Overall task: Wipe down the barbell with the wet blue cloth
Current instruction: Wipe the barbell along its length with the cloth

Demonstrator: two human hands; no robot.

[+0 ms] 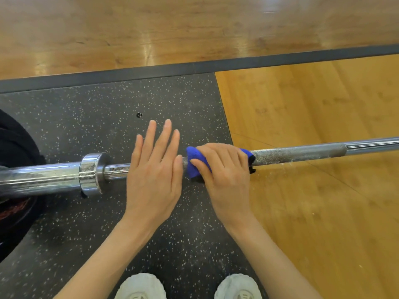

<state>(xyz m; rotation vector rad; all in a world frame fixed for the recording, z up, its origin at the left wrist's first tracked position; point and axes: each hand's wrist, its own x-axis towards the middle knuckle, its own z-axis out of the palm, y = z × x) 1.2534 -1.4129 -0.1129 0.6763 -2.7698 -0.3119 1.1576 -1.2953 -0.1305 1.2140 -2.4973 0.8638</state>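
Barbell [302, 152] crosses mid-frame from left edge to right, above speckled rubber mat [86, 117] and wood floor [313, 190]. Plate [15, 147] sits far left, collar [91, 173] beside it. Left hand [154, 169] lies flat on the bar, fingers straight. Right hand [224, 169] grips blue cloth [195, 162] wrapped around the bar at center.

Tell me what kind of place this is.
Most likely a gym's weightlifting area. A steel barbell with a collared sleeve lies across a speckled black rubber mat set beside a glossy wooden platform, and a dark weight plate shows at the left edge.
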